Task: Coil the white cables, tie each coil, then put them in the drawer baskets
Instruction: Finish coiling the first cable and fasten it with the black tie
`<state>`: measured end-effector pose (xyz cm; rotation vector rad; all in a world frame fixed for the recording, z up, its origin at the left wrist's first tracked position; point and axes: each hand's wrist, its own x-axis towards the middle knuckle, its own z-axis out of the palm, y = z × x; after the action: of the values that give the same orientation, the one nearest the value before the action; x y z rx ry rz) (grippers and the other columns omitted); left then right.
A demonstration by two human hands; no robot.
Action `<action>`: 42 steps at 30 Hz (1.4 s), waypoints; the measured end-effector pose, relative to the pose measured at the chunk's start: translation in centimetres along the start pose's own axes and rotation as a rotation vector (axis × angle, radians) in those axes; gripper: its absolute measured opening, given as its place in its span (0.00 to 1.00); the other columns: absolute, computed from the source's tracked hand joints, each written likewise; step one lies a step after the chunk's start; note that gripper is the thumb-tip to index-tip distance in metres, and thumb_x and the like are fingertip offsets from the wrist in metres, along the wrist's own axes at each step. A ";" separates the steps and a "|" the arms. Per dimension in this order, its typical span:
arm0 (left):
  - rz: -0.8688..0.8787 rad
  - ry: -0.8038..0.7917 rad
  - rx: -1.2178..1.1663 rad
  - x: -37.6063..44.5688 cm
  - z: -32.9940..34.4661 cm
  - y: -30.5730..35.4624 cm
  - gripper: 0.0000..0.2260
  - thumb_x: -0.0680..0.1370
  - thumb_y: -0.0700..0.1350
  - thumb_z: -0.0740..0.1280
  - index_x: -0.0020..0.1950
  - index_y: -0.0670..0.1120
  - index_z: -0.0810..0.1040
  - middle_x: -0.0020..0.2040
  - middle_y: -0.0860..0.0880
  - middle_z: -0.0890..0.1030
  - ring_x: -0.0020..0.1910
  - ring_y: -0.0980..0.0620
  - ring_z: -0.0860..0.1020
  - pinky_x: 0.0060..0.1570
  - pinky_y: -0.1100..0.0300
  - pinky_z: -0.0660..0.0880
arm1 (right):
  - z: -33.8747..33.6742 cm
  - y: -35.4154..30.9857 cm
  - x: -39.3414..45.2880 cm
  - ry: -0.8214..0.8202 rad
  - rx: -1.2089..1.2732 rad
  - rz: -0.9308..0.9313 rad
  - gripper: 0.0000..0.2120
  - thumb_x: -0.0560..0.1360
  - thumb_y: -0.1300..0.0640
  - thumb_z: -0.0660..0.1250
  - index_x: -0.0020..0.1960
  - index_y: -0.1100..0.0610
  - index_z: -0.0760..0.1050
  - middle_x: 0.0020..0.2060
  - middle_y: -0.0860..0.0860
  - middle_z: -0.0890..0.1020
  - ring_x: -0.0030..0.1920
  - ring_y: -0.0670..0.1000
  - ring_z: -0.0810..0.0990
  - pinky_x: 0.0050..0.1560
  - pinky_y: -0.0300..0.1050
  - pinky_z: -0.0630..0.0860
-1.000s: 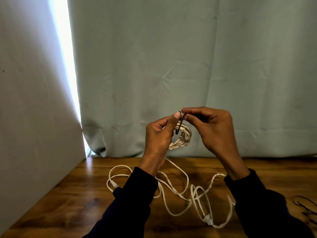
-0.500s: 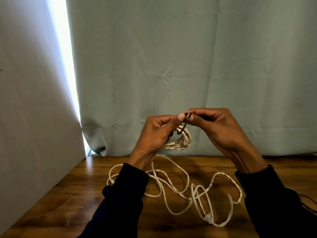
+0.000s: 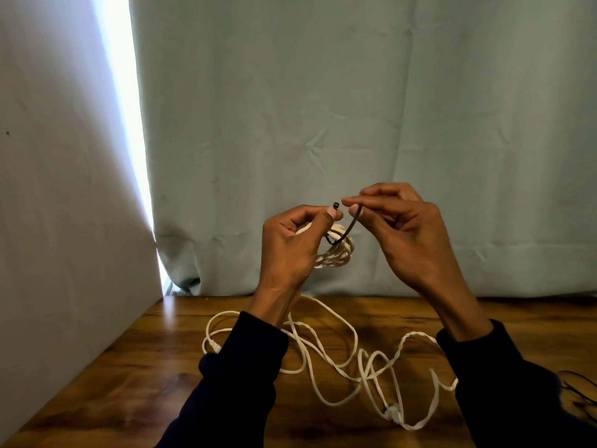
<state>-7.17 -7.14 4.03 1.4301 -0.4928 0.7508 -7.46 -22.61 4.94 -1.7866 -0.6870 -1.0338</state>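
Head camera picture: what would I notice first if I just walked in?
Two hands raised mid-picture: the left hand holds a small white cable coil, and the right hand pinches a black tie looped through it. Below them, loose white cable sprawls over the wooden table, with a pale green curtain behind.

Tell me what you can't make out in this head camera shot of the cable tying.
Head view only:
- Coil: mostly hidden behind the left hand; its loop count can't be told.
- Black tie: one end is covered by the right hand, and whether it goes fully round the coil is hidden.
- Dark wires: cut off by the right edge.
- Drawer baskets: not in view.
- Loose cable: partly under the sleeves.
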 end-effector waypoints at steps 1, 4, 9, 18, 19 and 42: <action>-0.020 0.020 -0.008 0.0 0.0 0.0 0.07 0.78 0.42 0.70 0.43 0.51 0.85 0.36 0.60 0.84 0.37 0.64 0.80 0.36 0.71 0.73 | 0.0 -0.1 0.0 0.036 -0.025 -0.042 0.10 0.77 0.56 0.70 0.58 0.49 0.82 0.54 0.48 0.79 0.55 0.37 0.77 0.51 0.28 0.75; -0.068 0.063 -0.033 0.0 0.1 0.0 0.07 0.79 0.43 0.70 0.44 0.53 0.85 0.37 0.60 0.85 0.36 0.65 0.79 0.34 0.72 0.72 | -0.1 -0.5 -0.1 0.111 -0.066 -0.210 0.11 0.77 0.60 0.71 0.60 0.55 0.82 0.51 0.50 0.81 0.52 0.39 0.80 0.50 0.29 0.76; -0.105 0.140 -0.054 0.0 0.3 0.0 0.06 0.79 0.45 0.70 0.45 0.53 0.85 0.39 0.60 0.85 0.38 0.66 0.80 0.34 0.73 0.72 | -0.1 -1.0 -0.5 0.132 -0.113 -0.429 0.12 0.77 0.65 0.71 0.59 0.62 0.81 0.52 0.51 0.84 0.52 0.43 0.83 0.55 0.35 0.79; -0.126 0.223 -0.087 -0.2 0.5 0.2 0.06 0.78 0.47 0.71 0.43 0.56 0.85 0.37 0.60 0.85 0.38 0.64 0.80 0.38 0.71 0.76 | 0.7 -1.0 -1.1 0.207 -0.283 -0.539 0.10 0.74 0.65 0.75 0.55 0.63 0.83 0.48 0.55 0.86 0.50 0.44 0.82 0.55 0.31 0.77; -0.125 0.225 -0.086 -0.3 0.6 0.2 0.06 0.78 0.47 0.71 0.42 0.57 0.84 0.37 0.59 0.85 0.37 0.63 0.80 0.38 0.70 0.76 | 0.9 -0.9 -1.1 0.207 -0.293 -0.541 0.10 0.74 0.65 0.75 0.55 0.63 0.83 0.49 0.55 0.86 0.50 0.45 0.82 0.55 0.32 0.77; -0.126 0.244 -0.098 -0.7 1.4 0.0 0.04 0.78 0.46 0.71 0.48 0.50 0.86 0.39 0.56 0.86 0.40 0.62 0.82 0.39 0.71 0.77 | 1.9 -0.1 -1.5 0.209 -0.303 -0.469 0.10 0.75 0.62 0.72 0.56 0.63 0.83 0.47 0.55 0.87 0.48 0.42 0.80 0.54 0.28 0.76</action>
<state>-7.45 -8.63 3.72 1.2463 -0.2457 0.7766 -7.64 -20.86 3.24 -1.7720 -0.8769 -1.6903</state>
